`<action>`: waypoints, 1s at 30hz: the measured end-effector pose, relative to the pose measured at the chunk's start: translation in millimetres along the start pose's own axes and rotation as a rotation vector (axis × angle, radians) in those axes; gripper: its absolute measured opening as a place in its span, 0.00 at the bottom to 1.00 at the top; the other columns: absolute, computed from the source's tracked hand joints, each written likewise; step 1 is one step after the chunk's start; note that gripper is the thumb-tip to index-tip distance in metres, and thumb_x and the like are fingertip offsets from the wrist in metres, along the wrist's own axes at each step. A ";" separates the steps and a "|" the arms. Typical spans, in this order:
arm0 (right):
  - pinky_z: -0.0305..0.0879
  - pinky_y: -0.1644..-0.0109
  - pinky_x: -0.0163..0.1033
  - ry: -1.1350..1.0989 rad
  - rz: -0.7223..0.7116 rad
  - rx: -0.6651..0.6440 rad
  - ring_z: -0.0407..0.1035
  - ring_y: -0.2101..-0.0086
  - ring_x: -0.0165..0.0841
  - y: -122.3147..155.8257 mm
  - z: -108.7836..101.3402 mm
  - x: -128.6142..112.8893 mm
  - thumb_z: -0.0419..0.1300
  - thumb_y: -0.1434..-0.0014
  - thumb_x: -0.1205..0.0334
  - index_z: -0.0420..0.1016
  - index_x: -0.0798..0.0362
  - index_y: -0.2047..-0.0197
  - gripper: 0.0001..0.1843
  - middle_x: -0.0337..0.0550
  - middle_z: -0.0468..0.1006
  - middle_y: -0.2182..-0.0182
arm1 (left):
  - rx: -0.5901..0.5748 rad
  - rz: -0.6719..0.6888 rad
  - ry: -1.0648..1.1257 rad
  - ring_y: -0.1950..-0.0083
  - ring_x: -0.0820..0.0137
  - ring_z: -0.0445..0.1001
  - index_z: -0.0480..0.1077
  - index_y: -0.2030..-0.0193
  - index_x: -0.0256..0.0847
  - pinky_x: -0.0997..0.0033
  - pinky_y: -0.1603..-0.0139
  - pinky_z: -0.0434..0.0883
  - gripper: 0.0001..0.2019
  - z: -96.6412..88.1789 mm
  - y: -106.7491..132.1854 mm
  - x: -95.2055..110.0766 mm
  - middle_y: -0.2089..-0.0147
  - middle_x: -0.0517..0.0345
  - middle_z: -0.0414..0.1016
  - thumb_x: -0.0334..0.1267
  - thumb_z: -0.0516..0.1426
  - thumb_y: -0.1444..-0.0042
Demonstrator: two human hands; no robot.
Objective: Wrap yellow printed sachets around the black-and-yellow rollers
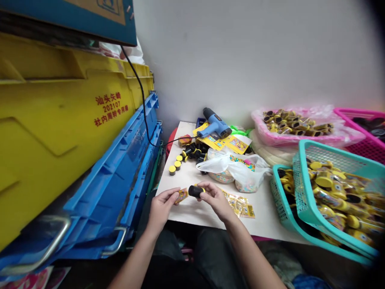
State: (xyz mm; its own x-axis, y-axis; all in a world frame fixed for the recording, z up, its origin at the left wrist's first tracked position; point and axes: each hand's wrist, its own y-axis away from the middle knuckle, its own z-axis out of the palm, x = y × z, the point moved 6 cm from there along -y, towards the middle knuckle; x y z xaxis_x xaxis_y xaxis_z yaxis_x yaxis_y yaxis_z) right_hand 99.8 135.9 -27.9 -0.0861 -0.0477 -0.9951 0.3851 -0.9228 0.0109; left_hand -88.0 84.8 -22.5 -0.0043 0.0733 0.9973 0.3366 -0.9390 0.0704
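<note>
My left hand (161, 205) pinches a small yellow printed sleeve (181, 196) over the near edge of the white table (192, 210). My right hand (215, 199) holds a short black tube with a yellow band (195, 191), its end pointing at the sleeve. The two pieces are almost touching. Flat yellow printed sleeves (240, 204) lie just right of my right hand.
Loose black-and-yellow caps (186, 156), a blue heat gun (215, 125) with a black cord, and clear bags of coloured beads (237, 170) sit farther back. Teal baskets (303, 168) of finished pieces and a pink basket (361, 120) stand right. Yellow and blue crates (75, 140) wall the left.
</note>
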 end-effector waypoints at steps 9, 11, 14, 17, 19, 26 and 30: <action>0.64 0.66 0.35 -0.006 -0.027 -0.042 0.67 0.72 0.29 9.8 0.0 -1.2 0.64 0.49 0.53 0.73 0.52 0.60 0.16 0.39 0.73 0.70 | 0.032 -0.030 0.075 0.63 0.63 0.79 0.79 0.63 0.35 0.70 0.66 0.76 0.16 10.6 0.7 -6.5 0.63 0.50 0.82 0.46 0.61 0.51; 0.63 0.65 0.35 0.021 -0.035 -0.028 0.66 0.70 0.29 12.2 0.5 -1.4 0.64 0.49 0.54 0.73 0.52 0.60 0.15 0.39 0.72 0.68 | 0.019 -0.036 0.113 0.63 0.63 0.79 0.78 0.62 0.35 0.70 0.67 0.76 0.17 13.6 1.5 -6.3 0.62 0.49 0.82 0.47 0.61 0.51; 0.62 0.66 0.35 0.052 -0.020 -0.016 0.65 0.71 0.29 15.6 3.4 -1.0 0.63 0.49 0.54 0.73 0.52 0.61 0.14 0.38 0.71 0.71 | -0.011 0.008 0.090 0.58 0.62 0.78 0.79 0.63 0.36 0.68 0.60 0.76 0.15 16.7 2.8 0.8 0.61 0.49 0.82 0.46 0.60 0.50; 0.61 0.67 0.35 0.058 -0.017 0.026 0.63 0.73 0.29 17.9 5.0 -0.7 0.64 0.50 0.54 0.73 0.52 0.62 0.14 0.36 0.69 0.74 | -0.053 0.048 0.012 0.58 0.62 0.78 0.79 0.64 0.37 0.68 0.58 0.76 0.13 19.6 4.4 9.4 0.61 0.50 0.82 0.44 0.60 0.49; 0.61 0.67 0.36 0.040 -0.035 0.091 0.63 0.73 0.29 19.1 3.2 -0.5 0.64 0.49 0.53 0.73 0.52 0.61 0.14 0.37 0.70 0.74 | -0.075 0.051 -0.004 0.59 0.63 0.78 0.79 0.63 0.37 0.69 0.62 0.76 0.13 20.8 5.7 13.4 0.60 0.50 0.81 0.44 0.59 0.49; 0.62 0.63 0.37 0.050 -0.064 0.120 0.65 0.69 0.31 20.8 5.7 4.1 0.65 0.50 0.52 0.73 0.51 0.60 0.16 0.39 0.72 0.69 | -0.159 0.055 0.020 0.60 0.63 0.79 0.78 0.61 0.37 0.68 0.60 0.77 0.13 23.2 8.2 24.4 0.61 0.50 0.81 0.43 0.61 0.50; 0.62 0.60 0.38 0.067 -0.065 0.159 0.66 0.67 0.32 20.5 5.8 6.2 0.64 0.49 0.53 0.73 0.51 0.58 0.16 0.41 0.73 0.67 | -0.234 0.097 0.030 0.58 0.63 0.79 0.77 0.63 0.39 0.71 0.59 0.76 0.15 23.9 7.0 30.9 0.60 0.53 0.81 0.35 0.67 0.62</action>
